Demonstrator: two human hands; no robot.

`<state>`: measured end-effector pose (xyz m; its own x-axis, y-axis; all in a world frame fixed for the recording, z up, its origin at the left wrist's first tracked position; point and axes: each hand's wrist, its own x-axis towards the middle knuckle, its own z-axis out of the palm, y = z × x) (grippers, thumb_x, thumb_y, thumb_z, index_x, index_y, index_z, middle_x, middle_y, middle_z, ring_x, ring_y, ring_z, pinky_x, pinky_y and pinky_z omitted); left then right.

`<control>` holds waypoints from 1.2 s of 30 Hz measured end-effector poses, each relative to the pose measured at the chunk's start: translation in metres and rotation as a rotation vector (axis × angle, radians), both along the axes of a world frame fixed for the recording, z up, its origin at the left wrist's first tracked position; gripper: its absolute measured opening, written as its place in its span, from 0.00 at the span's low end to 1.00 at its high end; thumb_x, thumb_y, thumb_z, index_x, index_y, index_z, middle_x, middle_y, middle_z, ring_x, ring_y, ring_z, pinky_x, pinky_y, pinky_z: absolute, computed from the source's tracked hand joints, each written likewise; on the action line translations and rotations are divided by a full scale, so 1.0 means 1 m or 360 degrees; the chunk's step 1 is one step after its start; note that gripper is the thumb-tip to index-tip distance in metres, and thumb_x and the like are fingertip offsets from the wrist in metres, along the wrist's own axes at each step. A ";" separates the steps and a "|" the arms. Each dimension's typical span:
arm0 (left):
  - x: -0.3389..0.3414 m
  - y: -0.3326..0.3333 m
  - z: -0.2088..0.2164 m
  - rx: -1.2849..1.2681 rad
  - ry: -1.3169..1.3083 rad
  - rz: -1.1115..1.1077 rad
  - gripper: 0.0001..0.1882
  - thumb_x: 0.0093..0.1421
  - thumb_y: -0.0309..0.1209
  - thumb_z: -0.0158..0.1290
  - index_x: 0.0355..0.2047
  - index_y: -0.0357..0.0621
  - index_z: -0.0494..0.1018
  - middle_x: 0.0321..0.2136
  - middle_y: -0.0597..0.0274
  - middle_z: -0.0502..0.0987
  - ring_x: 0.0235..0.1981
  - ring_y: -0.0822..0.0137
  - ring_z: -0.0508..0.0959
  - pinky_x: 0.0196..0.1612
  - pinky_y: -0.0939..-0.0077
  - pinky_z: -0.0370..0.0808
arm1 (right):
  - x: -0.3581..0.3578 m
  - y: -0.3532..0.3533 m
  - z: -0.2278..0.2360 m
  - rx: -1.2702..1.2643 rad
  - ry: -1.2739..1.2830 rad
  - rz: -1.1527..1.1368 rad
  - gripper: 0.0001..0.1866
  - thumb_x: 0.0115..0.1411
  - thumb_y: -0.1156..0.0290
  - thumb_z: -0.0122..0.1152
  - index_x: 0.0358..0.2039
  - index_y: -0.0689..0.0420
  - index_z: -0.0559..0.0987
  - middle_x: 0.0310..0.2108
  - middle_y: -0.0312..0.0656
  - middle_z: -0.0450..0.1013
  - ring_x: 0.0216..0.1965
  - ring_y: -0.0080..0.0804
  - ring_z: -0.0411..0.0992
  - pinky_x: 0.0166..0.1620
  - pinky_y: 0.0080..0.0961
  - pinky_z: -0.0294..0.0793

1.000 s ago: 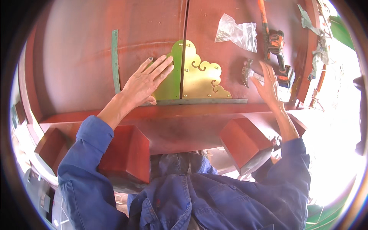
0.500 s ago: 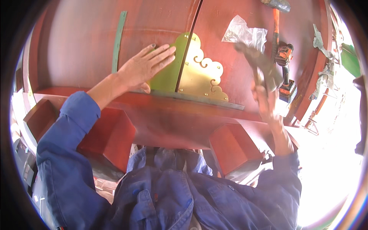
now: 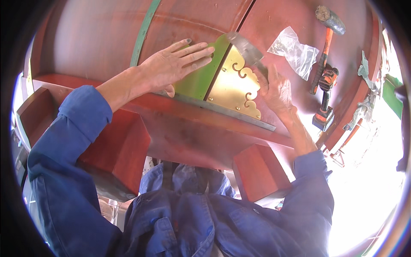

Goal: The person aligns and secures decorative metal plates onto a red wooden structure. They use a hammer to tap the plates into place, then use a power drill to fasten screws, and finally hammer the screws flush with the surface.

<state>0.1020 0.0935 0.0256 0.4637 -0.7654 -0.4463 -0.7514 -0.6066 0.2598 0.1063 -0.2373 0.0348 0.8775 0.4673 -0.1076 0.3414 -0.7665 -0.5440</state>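
My left hand [image 3: 169, 66] is spread flat, its fingers stretched over a green plate [image 3: 195, 83] on a red wooden panel; whether it presses down, I cannot tell. Beside that plate, across a dark seam, lies a gold metal plate [image 3: 229, 88] with a scalloped, curled edge and small round-headed nails along its rim. My right hand [image 3: 278, 92] is wrapped round the handle of a hammer [image 3: 246, 47]. The hammer's head, blurred, is over the upper end of the gold plate near the seam. It hides that part of the plate.
Right of the hammer lies a clear plastic bag [image 3: 295, 53]. Farther right are a mallet [image 3: 329, 21] with an orange and black handle and a cordless drill [image 3: 326, 96]. A green strip [image 3: 143, 34] lies left. Red wooden blocks [image 3: 261, 171] jut out nearer me.
My right hand has swung the hammer leftward, from beside the drill to the top of the gold plate. My left hand stays at the green plate. The whole view has shifted slightly.
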 end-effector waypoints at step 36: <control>0.000 0.000 0.000 -0.0038 0.0019 -0.0005 0.71 0.38 0.52 0.74 0.76 0.47 0.43 0.77 0.64 0.43 0.77 0.63 0.44 0.78 0.61 0.47 | -0.005 0.010 0.005 -0.0321 0.0020 -0.0075 0.17 0.69 0.62 0.60 0.34 0.62 0.69 0.18 0.56 0.72 0.21 0.60 0.75 0.23 0.49 0.71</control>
